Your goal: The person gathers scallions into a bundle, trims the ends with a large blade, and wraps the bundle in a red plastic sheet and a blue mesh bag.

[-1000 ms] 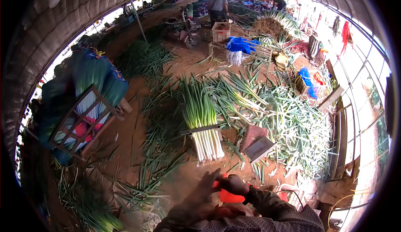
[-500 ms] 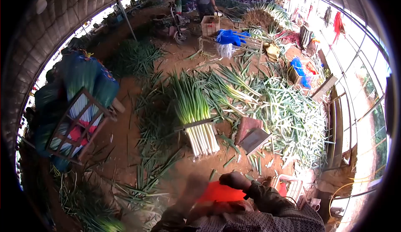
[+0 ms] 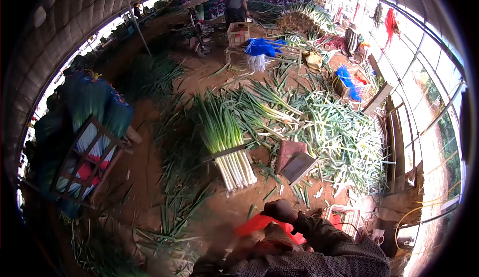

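Note:
My right hand (image 3: 280, 211) is closed at the upper edge of a bright red plastic sheet (image 3: 258, 222) close to my body. My left hand (image 3: 223, 237) is at the sheet's left end, smeared by motion, and its fingers cannot be made out. Ahead of both hands, a thick bundle of leeks (image 3: 230, 160) lies on the ground, white ends toward me, with a dark metal bar (image 3: 224, 153) across it. To its right stands a low reddish block (image 3: 289, 153) with a grey metal plate (image 3: 300, 168) leaning at its front.
Leek trimmings (image 3: 344, 137) are heaped on the right. A pale plastic basket (image 3: 344, 216) stands near my right arm. At left, a slatted rack (image 3: 89, 160) stands against bagged leeks (image 3: 90, 97). A person (image 3: 236, 1) works at the back by a crate (image 3: 238, 34).
The view has shifted, so the scene sits slightly left and lower on the ground. The red sheet has become narrower and more bunched, and my left hand has moved lower, still blurred.

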A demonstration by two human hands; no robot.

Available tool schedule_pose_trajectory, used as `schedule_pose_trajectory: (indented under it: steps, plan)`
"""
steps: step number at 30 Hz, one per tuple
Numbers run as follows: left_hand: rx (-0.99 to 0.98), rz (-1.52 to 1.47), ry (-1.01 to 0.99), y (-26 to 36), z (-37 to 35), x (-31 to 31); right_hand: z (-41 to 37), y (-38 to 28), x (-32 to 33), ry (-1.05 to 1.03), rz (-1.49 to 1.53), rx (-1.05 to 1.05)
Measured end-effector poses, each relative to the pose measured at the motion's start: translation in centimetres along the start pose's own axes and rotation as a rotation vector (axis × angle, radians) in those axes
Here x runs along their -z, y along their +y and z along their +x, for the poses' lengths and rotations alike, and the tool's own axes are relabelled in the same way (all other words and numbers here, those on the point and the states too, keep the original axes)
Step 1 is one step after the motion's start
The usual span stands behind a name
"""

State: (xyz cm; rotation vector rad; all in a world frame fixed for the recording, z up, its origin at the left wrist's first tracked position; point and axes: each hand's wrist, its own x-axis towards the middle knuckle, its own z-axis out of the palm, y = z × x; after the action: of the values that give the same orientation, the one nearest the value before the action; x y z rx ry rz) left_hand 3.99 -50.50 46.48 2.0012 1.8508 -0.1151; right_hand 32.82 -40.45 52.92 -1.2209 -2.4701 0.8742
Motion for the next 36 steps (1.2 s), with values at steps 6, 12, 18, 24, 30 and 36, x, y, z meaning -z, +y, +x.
schedule_pose_trajectory:
  steps: [6, 12, 18, 24, 30, 36]
  plan:
    - [0.125, 0.194, -0.004, -0.4, 1.2, 5.3, 0.2, 0.8, -1.4, -0.045, -0.02, 0.041]
    - [-0.395, -0.602, 0.116, 4.0, 2.9, 6.7, 2.2, -1.1, -0.8, 0.006, 0.013, 0.363]
    - [-0.365, -0.524, 0.039, 6.3, 3.3, 7.6, 2.5, -1.0, 0.0, -0.07, -0.044, 0.43]
    - [-0.379, -0.366, 0.005, 3.5, 2.2, 6.1, 2.2, -0.7, 1.0, -0.049, 0.089, 0.37]
    - [-0.307, -0.775, 0.099, 3.1, 1.6, 3.9, 3.3, -1.6, 2.2, -0.07, 0.083, 0.293]
    - [-0.287, -0.533, -0.191, 3.4, 3.6, 4.5, 5.0, -1.9, 2.1, -0.068, 0.048, 0.412]
